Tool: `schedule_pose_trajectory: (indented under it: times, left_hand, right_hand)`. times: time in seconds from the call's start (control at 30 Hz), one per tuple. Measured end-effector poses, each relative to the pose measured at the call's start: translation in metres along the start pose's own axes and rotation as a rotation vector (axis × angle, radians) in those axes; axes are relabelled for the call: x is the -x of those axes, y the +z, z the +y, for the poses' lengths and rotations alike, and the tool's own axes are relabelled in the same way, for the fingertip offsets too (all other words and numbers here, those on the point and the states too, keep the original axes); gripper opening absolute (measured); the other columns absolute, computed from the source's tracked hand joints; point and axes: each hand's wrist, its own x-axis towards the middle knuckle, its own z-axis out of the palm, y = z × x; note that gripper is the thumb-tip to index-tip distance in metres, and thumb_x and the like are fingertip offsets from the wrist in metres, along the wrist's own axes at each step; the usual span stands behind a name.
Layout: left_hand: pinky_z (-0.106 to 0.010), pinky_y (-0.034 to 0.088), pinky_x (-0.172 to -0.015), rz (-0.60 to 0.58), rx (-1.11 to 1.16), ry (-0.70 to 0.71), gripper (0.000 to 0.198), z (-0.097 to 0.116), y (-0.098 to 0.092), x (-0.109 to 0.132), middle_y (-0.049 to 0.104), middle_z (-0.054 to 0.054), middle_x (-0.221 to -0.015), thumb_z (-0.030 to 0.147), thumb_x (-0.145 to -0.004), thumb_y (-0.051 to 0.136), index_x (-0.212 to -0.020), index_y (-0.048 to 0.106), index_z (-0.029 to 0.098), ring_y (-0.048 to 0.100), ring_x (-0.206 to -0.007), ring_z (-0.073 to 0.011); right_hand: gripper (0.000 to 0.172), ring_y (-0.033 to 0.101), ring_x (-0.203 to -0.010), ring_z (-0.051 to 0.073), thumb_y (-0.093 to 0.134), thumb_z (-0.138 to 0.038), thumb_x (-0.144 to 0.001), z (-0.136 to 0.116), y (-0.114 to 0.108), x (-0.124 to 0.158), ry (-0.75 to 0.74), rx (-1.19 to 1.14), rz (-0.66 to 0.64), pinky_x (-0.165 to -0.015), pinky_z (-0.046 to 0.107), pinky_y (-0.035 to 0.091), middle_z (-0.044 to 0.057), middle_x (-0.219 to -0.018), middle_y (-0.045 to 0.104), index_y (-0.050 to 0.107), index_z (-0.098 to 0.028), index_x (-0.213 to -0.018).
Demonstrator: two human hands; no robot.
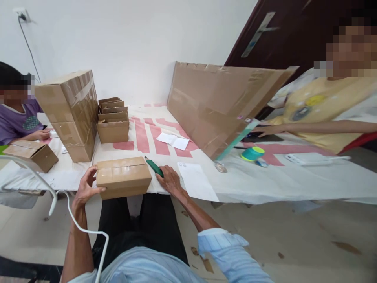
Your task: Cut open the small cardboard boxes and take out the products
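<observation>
A closed, taped cardboard box [123, 177] lies at the table's near edge in front of me. My left hand [87, 184] grips its left end, thumb on the near side and fingers at the top and far side. Just right of the box, my right hand [170, 179] is closed around a green utility knife [154, 167], which points away from me and to the left, toward the box's far right corner. Whether the knife's blade is out is too small to tell. A printed white sheet [198, 181] lies to the right of my right hand.
Taped boxes [73, 114] stand stacked at the left, beside a row of open boxes [113, 129]. A large cardboard panel [218, 106] leans at centre right. A folded paper [172, 140] and a teal tape roll [252, 153] lie on the table. Co-workers sit left and right.
</observation>
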Motion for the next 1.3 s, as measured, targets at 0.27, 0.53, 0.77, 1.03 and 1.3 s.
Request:
schedule_pose_trajectory:
  times: [0.27, 0.53, 0.77, 1.03, 1.3]
  left_hand:
    - [-0.053, 0.051, -0.115, -0.091, -0.287, 0.064, 0.080, 0.017, 0.025, 0.001, 0.051, -0.014, -0.157, 0.042, -0.066, 0.100, -0.136, 0.065, 0.029, 0.049, -0.150, -0.0394]
    - [-0.053, 0.051, -0.112, -0.087, -0.351, 0.079, 0.080, 0.018, 0.029, 0.009, 0.051, -0.014, -0.154, 0.037, -0.067, 0.096, -0.139, 0.061, 0.031, 0.051, -0.146, -0.0373]
    - [-0.052, 0.051, -0.111, -0.104, -0.413, 0.099, 0.081, 0.031, 0.040, 0.012, 0.051, -0.014, -0.154, 0.034, -0.068, 0.095, -0.140, 0.058, 0.030, 0.051, -0.145, -0.0367]
    - [-0.053, 0.052, -0.112, -0.107, -0.466, 0.142, 0.083, 0.038, 0.047, 0.016, 0.052, -0.013, -0.151, 0.030, -0.065, 0.096, -0.138, 0.057, 0.028, 0.052, -0.142, -0.0370]
    - [-0.055, 0.048, -0.118, -0.117, -0.495, 0.166, 0.083, 0.042, 0.048, 0.017, 0.051, -0.016, -0.153, 0.029, -0.066, 0.095, -0.139, 0.057, 0.025, 0.052, -0.144, -0.0379]
  right_hand:
    - [0.021, 0.061, -0.105, 0.027, 0.057, -0.021, -0.097, -0.001, -0.007, 0.001, -0.011, 0.014, -0.051, -0.090, 0.035, 0.043, 0.013, -0.111, 0.070, 0.067, -0.018, -0.115]
    - [0.037, 0.057, -0.082, 0.025, 0.042, -0.047, -0.101, -0.005, -0.054, -0.020, 0.217, -0.441, 0.362, -0.076, 0.036, 0.048, 0.008, -0.086, 0.067, 0.067, -0.020, -0.100]
    - [0.032, 0.060, -0.074, 0.019, 0.066, -0.052, -0.094, -0.072, -0.142, -0.026, -0.147, -0.699, 0.127, -0.069, 0.030, 0.050, 0.000, -0.080, 0.067, 0.072, -0.021, -0.095]
    - [0.018, 0.060, -0.071, 0.017, 0.065, -0.038, -0.095, -0.115, -0.174, -0.031, -0.450, -0.642, -0.099, -0.068, 0.029, 0.050, 0.000, -0.078, 0.068, 0.072, -0.021, -0.095]
    - [0.020, 0.061, -0.073, 0.018, 0.065, -0.039, -0.097, -0.119, -0.187, -0.037, -0.534, -0.592, -0.124, -0.072, 0.030, 0.050, 0.002, -0.083, 0.071, 0.074, -0.022, -0.096]
